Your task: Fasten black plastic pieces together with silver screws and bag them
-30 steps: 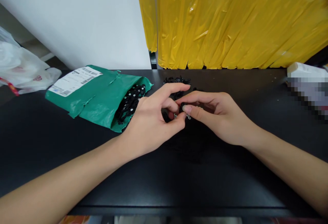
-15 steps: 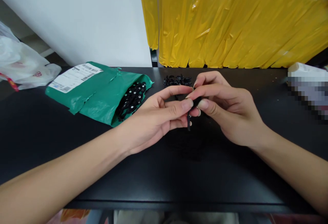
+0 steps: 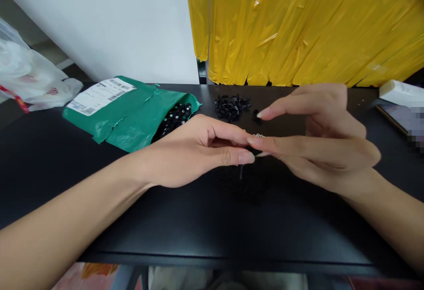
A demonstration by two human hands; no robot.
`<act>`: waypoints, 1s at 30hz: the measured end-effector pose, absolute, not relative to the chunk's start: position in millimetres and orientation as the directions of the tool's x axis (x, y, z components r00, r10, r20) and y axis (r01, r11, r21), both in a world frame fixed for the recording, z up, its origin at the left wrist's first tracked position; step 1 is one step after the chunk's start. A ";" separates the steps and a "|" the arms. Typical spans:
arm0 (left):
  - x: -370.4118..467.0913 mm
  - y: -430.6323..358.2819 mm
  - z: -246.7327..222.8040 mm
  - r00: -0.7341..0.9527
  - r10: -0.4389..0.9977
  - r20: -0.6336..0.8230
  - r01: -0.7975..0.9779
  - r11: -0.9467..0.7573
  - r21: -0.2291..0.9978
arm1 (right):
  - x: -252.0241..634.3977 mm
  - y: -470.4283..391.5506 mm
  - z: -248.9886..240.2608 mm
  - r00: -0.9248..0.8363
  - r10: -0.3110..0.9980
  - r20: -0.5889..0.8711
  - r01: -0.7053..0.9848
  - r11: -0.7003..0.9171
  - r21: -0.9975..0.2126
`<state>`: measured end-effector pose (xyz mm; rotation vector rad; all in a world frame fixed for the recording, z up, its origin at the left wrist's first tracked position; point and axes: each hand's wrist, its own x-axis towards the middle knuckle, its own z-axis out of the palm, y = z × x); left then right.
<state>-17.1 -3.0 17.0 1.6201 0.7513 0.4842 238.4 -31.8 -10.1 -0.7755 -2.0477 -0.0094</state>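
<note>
Over the table my left hand (image 3: 198, 153) pinches a small black piece (image 3: 241, 171) between thumb and fingers. A thin dark end of it sticks out below the thumb; the rest is mostly hidden. My right hand (image 3: 318, 137) meets it fingertip to fingertip, index finger and thumb closed on the same spot, while its upper fingers reach out apart. A bit of silver chain (image 3: 258, 135) shows behind the fingertips. Another little black piece (image 3: 255, 115) is beside an extended right fingertip; whether they touch I cannot tell. Beyond lies a pile of small black parts (image 3: 230, 105).
On the left lies an opened green mailing bag (image 3: 132, 122), black parts with silvery dots (image 3: 175, 117) at its mouth. A white plastic bag (image 3: 36, 78) stands farther left. A phone (image 3: 394, 117) and a white box (image 3: 400, 93) are at right. Yellow plastic sheeting (image 3: 281, 29) hangs behind.
My right hand has turned and its upper fingers have spread to the right. My left hand has rolled over, its back now upward. The chain and the separate black piece have come into sight.
</note>
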 end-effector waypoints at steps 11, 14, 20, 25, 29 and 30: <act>-9.5 10.0 -0.1 0.341 0.921 0.189 0.295 -0.295 0.909 | 225.7 -10.7 -21.4 -0.328 0.714 0.619 0.609 0.661 -0.439; -11.2 12.6 0.3 0.268 0.933 0.239 0.298 -0.316 0.901 | 224.1 -11.0 -29.0 -0.443 0.754 0.485 0.646 0.643 -0.411; -9.1 13.0 -3.7 0.257 0.937 0.236 0.228 -0.297 0.927 | 218.4 -15.8 -36.8 -0.554 0.781 0.289 0.688 0.625 -0.370; -6.5 13.0 -7.5 0.238 0.942 0.237 0.228 -0.292 0.929 | 214.1 -15.1 -37.8 -0.566 0.776 0.279 0.674 0.630 -0.385; -5.3 13.0 -9.5 0.242 0.941 0.235 0.237 -0.293 0.926 | 212.5 -14.6 -38.3 -0.553 0.784 0.281 0.676 0.619 -0.399; -5.0 12.9 -10.0 0.246 0.941 0.233 0.246 -0.293 0.924 | 212.3 -14.6 -38.2 -0.551 0.784 0.285 0.675 0.620 -0.401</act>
